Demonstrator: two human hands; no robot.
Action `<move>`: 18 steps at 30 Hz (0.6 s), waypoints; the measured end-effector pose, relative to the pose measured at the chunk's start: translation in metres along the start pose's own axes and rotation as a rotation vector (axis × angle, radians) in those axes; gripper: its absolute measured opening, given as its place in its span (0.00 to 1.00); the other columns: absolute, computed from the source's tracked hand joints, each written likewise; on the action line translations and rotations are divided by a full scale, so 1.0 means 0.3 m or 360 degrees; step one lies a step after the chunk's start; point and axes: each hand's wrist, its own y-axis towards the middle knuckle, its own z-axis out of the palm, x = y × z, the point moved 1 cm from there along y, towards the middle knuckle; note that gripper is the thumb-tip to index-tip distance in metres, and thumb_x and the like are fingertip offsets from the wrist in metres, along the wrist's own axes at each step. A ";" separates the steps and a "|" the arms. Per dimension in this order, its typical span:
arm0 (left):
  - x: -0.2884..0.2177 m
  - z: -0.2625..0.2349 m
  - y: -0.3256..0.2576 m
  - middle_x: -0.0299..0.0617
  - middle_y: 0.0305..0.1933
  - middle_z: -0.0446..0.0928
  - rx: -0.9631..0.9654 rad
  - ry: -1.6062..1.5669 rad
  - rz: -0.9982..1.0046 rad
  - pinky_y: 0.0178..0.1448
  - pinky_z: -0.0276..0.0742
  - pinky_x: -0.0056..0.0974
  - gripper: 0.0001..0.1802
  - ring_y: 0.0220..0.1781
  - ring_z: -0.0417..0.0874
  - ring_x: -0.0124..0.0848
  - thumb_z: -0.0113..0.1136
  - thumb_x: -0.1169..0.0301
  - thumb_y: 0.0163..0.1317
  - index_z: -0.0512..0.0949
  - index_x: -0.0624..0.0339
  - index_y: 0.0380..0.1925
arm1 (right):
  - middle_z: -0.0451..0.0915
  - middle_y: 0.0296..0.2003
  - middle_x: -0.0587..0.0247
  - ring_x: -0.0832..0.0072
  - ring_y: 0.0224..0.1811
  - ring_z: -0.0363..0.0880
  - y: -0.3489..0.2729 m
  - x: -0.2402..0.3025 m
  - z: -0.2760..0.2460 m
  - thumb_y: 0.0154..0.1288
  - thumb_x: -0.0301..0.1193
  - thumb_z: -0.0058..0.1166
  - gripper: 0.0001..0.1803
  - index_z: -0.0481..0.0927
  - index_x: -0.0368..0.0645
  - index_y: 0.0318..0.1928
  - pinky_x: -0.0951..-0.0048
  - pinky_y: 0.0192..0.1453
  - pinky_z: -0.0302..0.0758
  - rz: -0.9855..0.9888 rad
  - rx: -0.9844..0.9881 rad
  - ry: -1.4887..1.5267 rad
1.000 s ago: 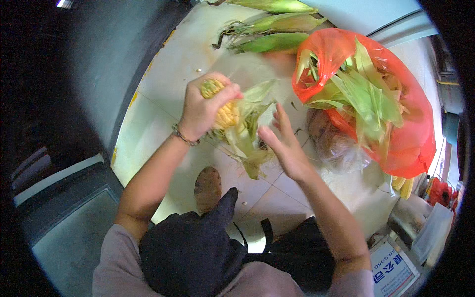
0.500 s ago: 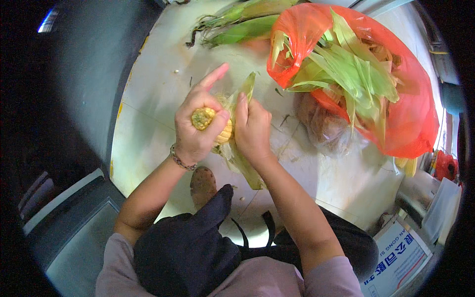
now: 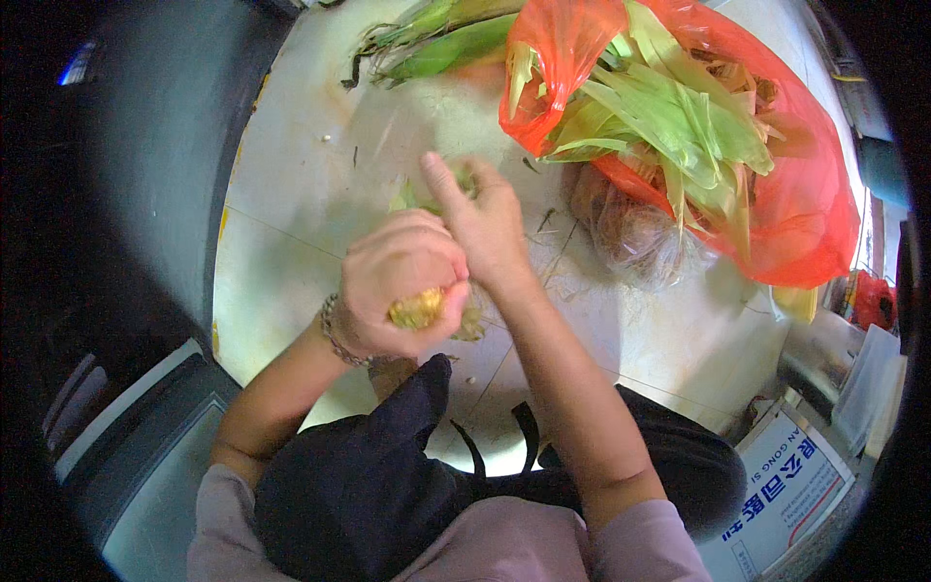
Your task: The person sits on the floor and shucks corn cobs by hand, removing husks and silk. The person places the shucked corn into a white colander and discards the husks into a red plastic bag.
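Observation:
My left hand [image 3: 402, 267] is wrapped round an ear of corn [image 3: 415, 310]; only its yellow end shows below my fingers, blurred. Right beside it, my right hand [image 3: 488, 228] is closed with the thumb pointing up. Its fingers curl round green corn husk [image 3: 464, 180], of which a little shows past them. More pale green leaf sticks out beyond my left knuckles. Most of the ear is hidden by both hands.
A red plastic bag [image 3: 800, 209] heaped with loose husks [image 3: 669, 112] lies at the far right, against a clear plastic bag [image 3: 630, 233]. Unhusked corn [image 3: 451, 48] lies on the tiled floor at the back. A printed carton [image 3: 790, 485] stands near right, a dark panel [image 3: 160, 165] left.
My left hand has come nearer and turned over the ear, its raised index finger now curled down. My right hand has shifted to the ear's far end. The long husk strip no longer hangs below it.

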 end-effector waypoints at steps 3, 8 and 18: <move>-0.024 0.022 0.006 0.41 0.25 0.75 0.0080 0.0029 0.0029 0.37 0.75 0.42 0.09 0.28 0.77 0.40 0.64 0.79 0.38 0.73 0.59 0.20 | 0.65 0.11 0.61 0.78 0.17 0.59 0.005 -0.023 0.021 0.62 0.46 0.53 0.27 0.73 0.33 0.18 0.65 0.24 0.64 0.0247 -0.0002 0.0059; -0.048 0.066 0.005 0.42 0.23 0.74 0.0152 -0.0013 -0.0051 0.36 0.75 0.41 0.08 0.27 0.77 0.42 0.64 0.78 0.37 0.73 0.59 0.18 | 0.61 0.12 0.45 0.70 0.14 0.59 0.050 -0.152 0.039 0.63 0.42 0.50 0.27 0.70 0.30 0.16 0.60 0.23 0.63 0.0230 -0.0143 -0.0001; -0.053 0.067 -0.015 0.40 0.26 0.71 0.0548 -0.0064 0.0155 0.39 0.72 0.38 0.07 0.32 0.75 0.38 0.63 0.72 0.43 0.73 0.57 0.19 | 0.78 0.36 0.38 0.46 0.40 0.77 0.057 -0.414 0.026 0.63 0.46 0.45 0.23 0.81 0.37 0.34 0.52 0.46 0.72 0.0576 -0.0071 -0.0372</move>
